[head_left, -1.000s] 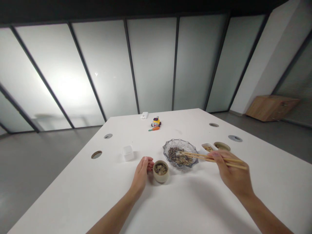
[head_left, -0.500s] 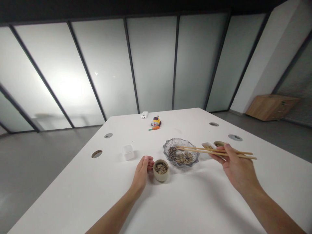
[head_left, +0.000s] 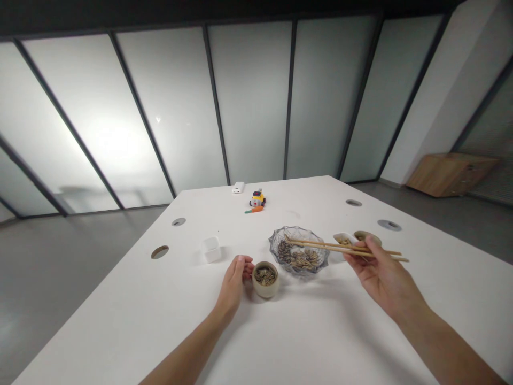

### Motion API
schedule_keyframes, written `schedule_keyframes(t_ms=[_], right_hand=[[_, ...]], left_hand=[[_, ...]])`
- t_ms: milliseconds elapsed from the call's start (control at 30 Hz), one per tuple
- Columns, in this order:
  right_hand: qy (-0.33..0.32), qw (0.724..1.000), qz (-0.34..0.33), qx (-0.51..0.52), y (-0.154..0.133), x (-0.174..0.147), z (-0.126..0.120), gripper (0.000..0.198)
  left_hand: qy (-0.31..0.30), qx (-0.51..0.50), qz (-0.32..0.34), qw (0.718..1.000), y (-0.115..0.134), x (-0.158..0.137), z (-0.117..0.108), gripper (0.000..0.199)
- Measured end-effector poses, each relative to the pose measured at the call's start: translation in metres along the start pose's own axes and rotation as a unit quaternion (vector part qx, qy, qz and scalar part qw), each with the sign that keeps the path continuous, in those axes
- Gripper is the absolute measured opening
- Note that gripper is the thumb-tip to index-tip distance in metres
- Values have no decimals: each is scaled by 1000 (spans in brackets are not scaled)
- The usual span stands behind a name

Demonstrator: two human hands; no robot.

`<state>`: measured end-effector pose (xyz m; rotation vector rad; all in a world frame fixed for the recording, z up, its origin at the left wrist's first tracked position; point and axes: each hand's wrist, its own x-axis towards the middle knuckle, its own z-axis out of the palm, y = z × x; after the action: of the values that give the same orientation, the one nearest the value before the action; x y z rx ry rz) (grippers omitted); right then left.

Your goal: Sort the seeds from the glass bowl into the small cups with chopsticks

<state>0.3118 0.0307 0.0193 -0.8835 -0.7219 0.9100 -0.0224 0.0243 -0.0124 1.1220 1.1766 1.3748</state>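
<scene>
In my right hand [head_left: 382,275] a pair of wooden chopsticks [head_left: 328,245] is gripped, tips pointing left over the far-left part of a clear faceted glass bowl [head_left: 324,262]. The bowl holds striped brown seeds [head_left: 303,260] on the right and darker seeds [head_left: 285,250] on the left. Whether the tips pinch a seed is too small to tell. My left hand [head_left: 233,278] rests on its side at the left of a small beige cup [head_left: 266,291], fingers loosely bent and next to its wall, not wrapped around it. Striped seeds [head_left: 265,276] lie in the cup.
A white square container [head_left: 211,250] stands left of the cup. Partly behind my right hand are a white dish [head_left: 341,237] and a greenish bowl [head_left: 366,235]. Farther back lie a toy carrot [head_left: 254,210], a yellow toy vehicle [head_left: 257,199] and a white device [head_left: 238,187]. The tabletop has several round holes.
My right hand has shifted the chopsticks slightly left, their tips moving toward the bowl's far-left side. My left hand and the cup stay in place.
</scene>
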Motion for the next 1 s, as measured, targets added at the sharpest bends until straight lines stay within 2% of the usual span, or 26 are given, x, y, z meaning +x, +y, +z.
schedule_keyframes(t_ms=[333, 433, 567, 600, 667, 733, 800, 933, 1000], right_hand=[[-113, 979, -72, -153, 4, -36, 27, 39], [-101, 979, -85, -159, -2, -37, 28, 42], [-35, 971, -145, -189, -14, -30, 22, 49], [-23, 960, -167, -225, -16, -29, 19, 50], [-11, 920, -226, -322, -21, -26, 15, 53], [-18, 874, -287, -393, -24, -26, 12, 52], [-41, 839, -343, -420, -25, -27, 12, 50], [-91, 789, -423, -436, -23, -27, 12, 44], [-104, 779, -430, -443, -20, -25, 11, 39]], left_hand=[[-4, 5, 3, 1000, -1, 0, -1, 76], [-5, 6, 4, 1000, 0, -1, -1, 76], [-8, 7, 6, 1000, 1, -1, -1, 75], [-9, 5, 6, 1000, 2, -1, -1, 75], [-10, 1, 6, 1000, 2, -1, -1, 75], [-10, -2, 5, 1000, 1, -1, -1, 75], [-8, -1, 5, 1000, 1, -1, 0, 76], [-3, 3, 2, 1000, 0, 0, 0, 76], [-4, 3, 2, 1000, -1, 0, 0, 77]])
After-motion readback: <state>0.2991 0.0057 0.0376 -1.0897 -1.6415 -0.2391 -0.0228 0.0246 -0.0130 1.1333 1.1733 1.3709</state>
